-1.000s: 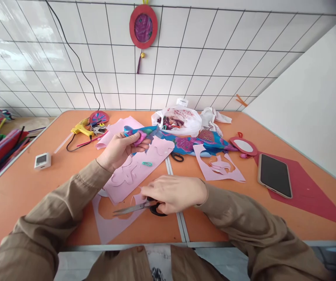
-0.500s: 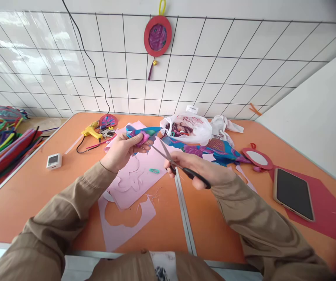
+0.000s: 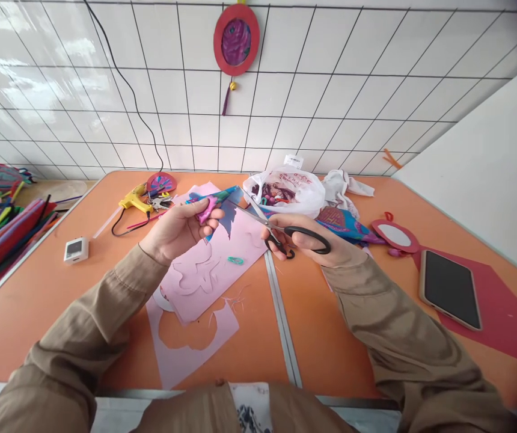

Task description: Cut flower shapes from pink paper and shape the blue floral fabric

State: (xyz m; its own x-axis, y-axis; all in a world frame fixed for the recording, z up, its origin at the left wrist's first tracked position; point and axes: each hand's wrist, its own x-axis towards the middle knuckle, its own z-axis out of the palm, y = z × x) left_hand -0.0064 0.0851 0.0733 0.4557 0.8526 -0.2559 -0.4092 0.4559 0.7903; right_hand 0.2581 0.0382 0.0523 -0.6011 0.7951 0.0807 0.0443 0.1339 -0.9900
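Two bare hands work above the orange counter (image 3: 339,355). The left hand (image 3: 180,227) pinches a bunched piece of blue-and-pink floral fabric (image 3: 204,209) between thumb and fingers, with the blue end reaching out to the right, raised over a pink sheet (image 3: 193,310). The right hand (image 3: 337,248) is curled around the black handles of a pair of scissors (image 3: 263,220); the blades are parted and point at that blue end, though whether they touch it cannot be told.

A green clip (image 3: 235,260) lies on the pink sheet, and a pink offcut (image 3: 172,367) with a large cutout lies nearer the person. Behind the scissors sits a white plastic bag (image 3: 308,201). To the left is a yellow glue gun (image 3: 136,199); to the right, a smartphone (image 3: 450,288) rests partly on a red sheet (image 3: 506,300).
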